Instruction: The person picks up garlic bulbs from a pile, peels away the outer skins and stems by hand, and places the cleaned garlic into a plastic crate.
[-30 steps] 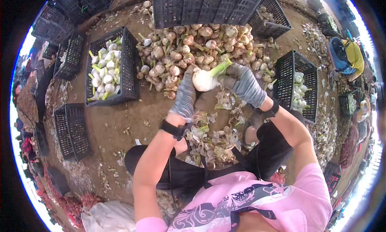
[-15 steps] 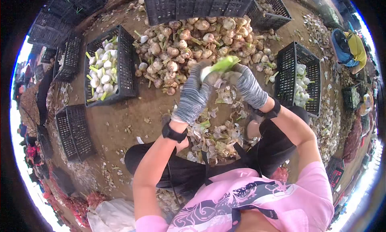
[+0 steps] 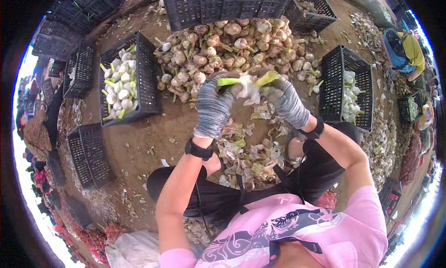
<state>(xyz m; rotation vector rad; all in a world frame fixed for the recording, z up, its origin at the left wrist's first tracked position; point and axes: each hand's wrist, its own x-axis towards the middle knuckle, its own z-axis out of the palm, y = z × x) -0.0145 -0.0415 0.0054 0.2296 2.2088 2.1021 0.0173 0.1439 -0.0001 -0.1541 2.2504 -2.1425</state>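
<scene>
The brown floor point(image 3: 134, 152) carries a heap of unpeeled garlic point(image 3: 227, 47), which spreads along the near edge of a black crate point(image 3: 227, 7). White bulbs fill the left crate point(image 3: 151, 77); in the right crate point(image 3: 331, 86) others lie toward its near edge. Loose peelings point(image 3: 255, 163) lie between the person's legs. By the heap's near edge, left hand point(image 3: 216, 98) and right hand point(image 3: 284, 98) have fingers curled closed on one blurred garlic point(image 3: 246, 89), a green stalk point(image 3: 228, 81) at the left fingers, a yellower one point(image 3: 266, 78) at the right.

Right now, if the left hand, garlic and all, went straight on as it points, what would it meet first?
Probably the heap of unpeeled garlic bulbs ahead of the left hand, though depth is unclear.
</scene>
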